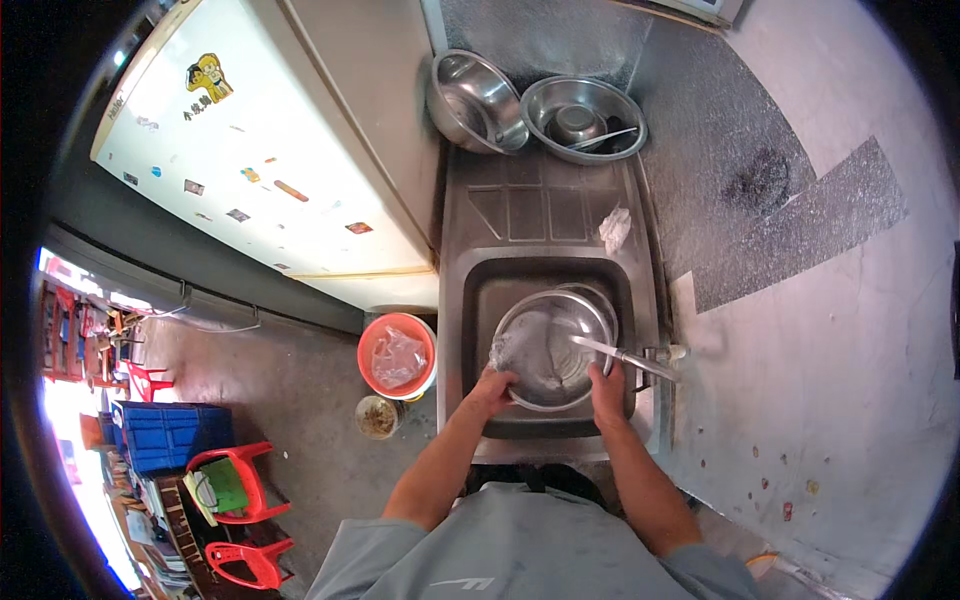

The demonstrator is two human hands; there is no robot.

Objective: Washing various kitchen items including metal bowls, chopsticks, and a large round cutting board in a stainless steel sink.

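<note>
A round stainless steel basin (pixel 555 375) is held over the sink bowl (pixel 555 429), with water in it spilling at its left rim. My left hand (pixel 492 390) grips the near left rim. On the near right rim, my right hand (pixel 607 388) has its thumb over the edge. The spout of the faucet (pixel 630 358) reaches over the basin from the right wall. Behind the held basin shows the rim of another metal basin (pixel 596 298), partly hidden, inside the sink.
On the drainboard (pixel 525 214) lies a crumpled white wad (pixel 615 229). Two steel basins, one tilted (pixel 476 105) and one holding a bowl (pixel 583 120), stand at its far end. An orange-red bucket (pixel 397 356) and a small tub (pixel 378 417) sit left, near the refrigerator (pixel 277 150).
</note>
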